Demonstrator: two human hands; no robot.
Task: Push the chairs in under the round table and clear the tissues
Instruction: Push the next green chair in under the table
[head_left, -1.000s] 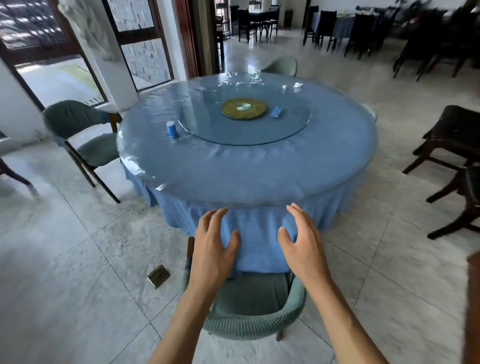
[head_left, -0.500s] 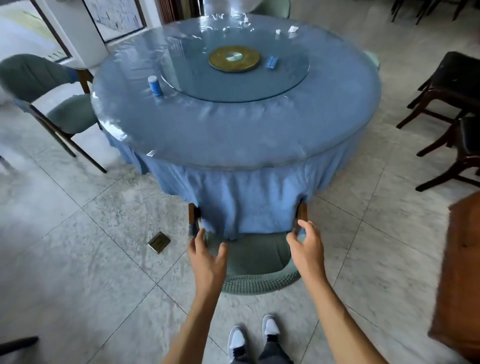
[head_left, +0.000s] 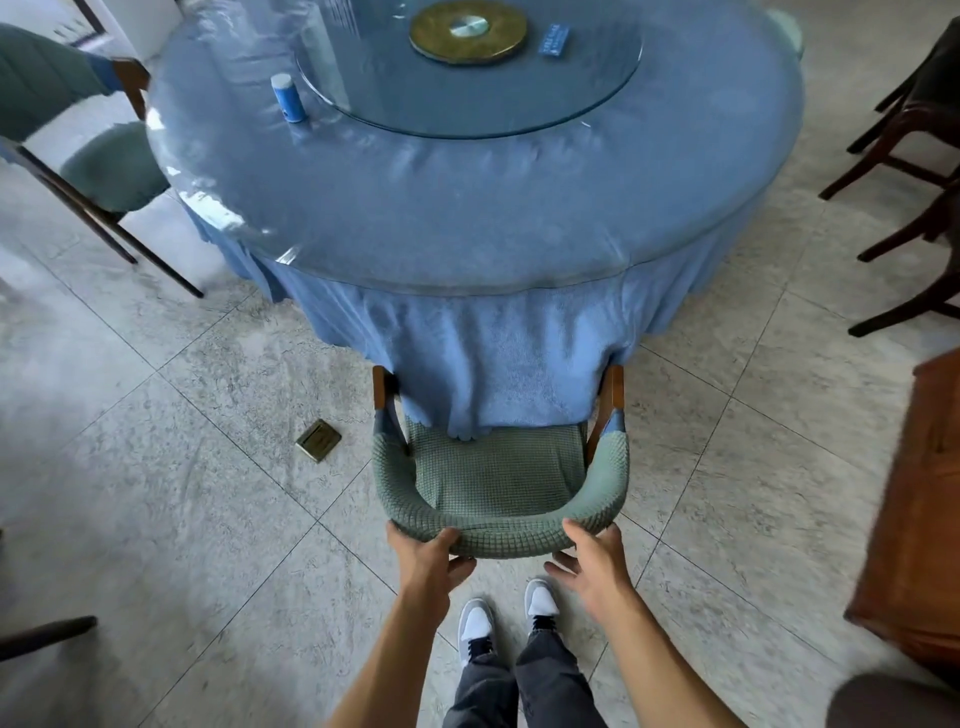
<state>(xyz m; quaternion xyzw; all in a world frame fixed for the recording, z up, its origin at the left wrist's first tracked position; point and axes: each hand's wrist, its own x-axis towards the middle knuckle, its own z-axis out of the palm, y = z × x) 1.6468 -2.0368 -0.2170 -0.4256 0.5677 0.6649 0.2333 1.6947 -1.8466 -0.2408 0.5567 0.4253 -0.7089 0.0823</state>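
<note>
Green knitted fabric covers the chair (head_left: 498, 483) in front of the person; its seat is partly under the hanging blue tablecloth (head_left: 493, 374), and the curved backrest is toward the feet. The left hand (head_left: 428, 558) grips the left end of the backrest, with the thumb on top and the fingers curled below. The right hand (head_left: 592, 558) touches the right end with the thumb on the top edge; its fingers are spread and rather straight under the rim, so it is not a firm hold.

On the tabletop (head_left: 467, 208) stand a small blue cylinder (head_left: 288, 98) and a blue packet (head_left: 555, 39) on the glass turntable (head_left: 467, 67); whether the packet holds tissues I cannot tell. A second green chair (head_left: 93, 156) stands at the left, not pushed in.

I judge the risk so: a push with uneven grip may turn the chair, and the armrest posts may catch the cloth and pull it, which could tip the cylinder.
</note>
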